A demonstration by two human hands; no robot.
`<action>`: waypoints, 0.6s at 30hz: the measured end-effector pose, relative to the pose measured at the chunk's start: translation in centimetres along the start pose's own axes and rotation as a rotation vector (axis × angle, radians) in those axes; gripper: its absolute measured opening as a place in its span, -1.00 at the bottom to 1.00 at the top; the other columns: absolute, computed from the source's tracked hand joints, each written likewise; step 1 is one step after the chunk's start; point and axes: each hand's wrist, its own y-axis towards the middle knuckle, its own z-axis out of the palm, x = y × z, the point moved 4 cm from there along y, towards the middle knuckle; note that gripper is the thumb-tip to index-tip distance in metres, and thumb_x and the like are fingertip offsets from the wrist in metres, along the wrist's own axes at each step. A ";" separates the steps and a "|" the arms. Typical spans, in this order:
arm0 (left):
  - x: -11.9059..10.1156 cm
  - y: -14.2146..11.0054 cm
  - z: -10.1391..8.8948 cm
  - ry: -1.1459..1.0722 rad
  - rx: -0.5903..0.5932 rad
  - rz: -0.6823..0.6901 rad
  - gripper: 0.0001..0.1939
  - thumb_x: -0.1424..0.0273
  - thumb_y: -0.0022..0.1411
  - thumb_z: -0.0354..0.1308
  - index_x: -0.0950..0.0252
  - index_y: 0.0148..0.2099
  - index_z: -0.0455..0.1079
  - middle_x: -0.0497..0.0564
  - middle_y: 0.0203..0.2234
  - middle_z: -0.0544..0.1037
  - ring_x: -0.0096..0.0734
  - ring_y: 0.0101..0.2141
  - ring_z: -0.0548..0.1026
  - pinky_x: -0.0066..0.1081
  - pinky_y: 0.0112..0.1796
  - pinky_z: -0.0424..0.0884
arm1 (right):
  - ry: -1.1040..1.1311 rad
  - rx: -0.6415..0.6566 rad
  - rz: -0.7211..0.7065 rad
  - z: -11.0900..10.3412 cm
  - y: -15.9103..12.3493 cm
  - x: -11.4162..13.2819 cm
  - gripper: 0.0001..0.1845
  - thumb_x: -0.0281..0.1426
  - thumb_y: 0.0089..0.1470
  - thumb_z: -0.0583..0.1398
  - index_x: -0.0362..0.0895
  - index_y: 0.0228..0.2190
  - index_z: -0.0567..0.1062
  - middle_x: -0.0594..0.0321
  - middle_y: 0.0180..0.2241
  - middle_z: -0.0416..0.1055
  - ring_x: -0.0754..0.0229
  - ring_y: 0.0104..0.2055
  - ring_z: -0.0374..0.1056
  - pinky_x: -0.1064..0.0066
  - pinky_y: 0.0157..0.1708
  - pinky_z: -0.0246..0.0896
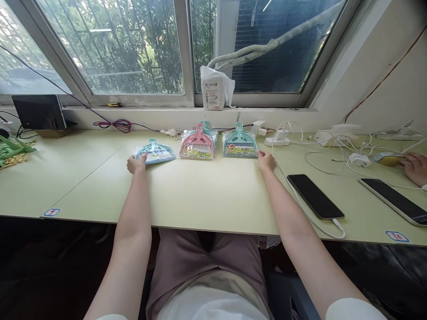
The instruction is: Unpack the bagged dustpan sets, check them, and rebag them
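My left hand (136, 164) is closed on the left edge of a blue dustpan-and-brush set (155, 152) in clear wrapping, which sits slightly tilted on the table. At the right, my right hand (266, 160) pinches the lower right corner of a green wrapped dustpan-and-brush set (239, 141). Between these two lies a pink wrapped dustpan-and-brush set (199, 142), with a green one (211, 129) partly hidden behind it. Neither of my hands touches the pink set. Printed labels show through the plastic, their text too small to read.
A black phone (315, 195) with a white cable lies right of my right arm; another phone (395, 200) is farther right. White chargers and cables (347, 142) clutter the back right. Another person's hand (415, 169) rests at the right edge. A tablet (39, 112) stands back left.
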 end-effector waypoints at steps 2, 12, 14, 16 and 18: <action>0.2 -0.1 -0.2 0.123 -0.066 -0.057 -0.61 0.31 -0.01 0.33 0.29 -0.13 0.37 0.36 -0.02 0.50 0.22 0.07 0.41 0.07 0.02 0.30 | 0.023 -0.010 -0.006 0.0 0.0 0.0 -0.64 -0.16 0.15 0.18 -0.08 -0.10 0.54 0.06 -0.14 0.57 -0.05 -0.01 0.41 0.07 0.07 0.11; -2.5 -3.6 -0.7 0.210 -0.411 0.155 -0.40 0.27 0.23 0.19 0.33 0.25 0.15 0.31 0.30 0.14 0.05 0.30 0.05 0.00 0.24 -0.05 | 0.118 0.095 -0.103 0.9 -0.6 1.0 -0.71 -0.32 0.03 0.21 -0.18 -0.20 0.56 0.01 -0.27 0.58 0.00 -0.15 0.45 0.21 -0.06 0.24; -4.5 -5.3 0.1 0.188 -0.373 0.288 -0.54 0.35 0.28 0.09 0.28 0.20 0.20 0.26 0.30 0.14 0.01 0.30 0.05 -0.01 0.24 -0.02 | 0.146 0.101 -0.077 0.5 -0.7 1.3 -0.83 -0.35 -0.01 0.20 -0.15 -0.40 0.57 0.03 -0.34 0.57 -0.01 -0.21 0.44 0.23 -0.11 0.25; -6.7 -7.3 1.5 0.148 -0.275 0.413 -0.60 0.42 0.28 0.05 0.25 0.16 0.26 0.23 0.28 0.16 0.00 0.28 0.08 -0.01 0.22 0.02 | 0.175 0.090 -0.046 -0.1 -0.9 1.6 -0.85 -0.37 -0.04 0.17 -0.11 -0.53 0.53 0.08 -0.43 0.54 0.00 -0.28 0.42 0.26 -0.21 0.26; -9.0 -9.6 3.3 0.074 -0.151 0.530 -0.64 0.43 0.27 0.05 0.23 0.11 0.32 0.21 0.26 0.20 -0.02 0.28 0.11 -0.02 0.22 0.05 | 0.191 0.071 -0.030 -0.8 -1.0 2.0 -0.83 -0.36 -0.05 0.15 -0.09 -0.59 0.50 0.13 -0.49 0.51 0.03 -0.34 0.40 0.30 -0.28 0.25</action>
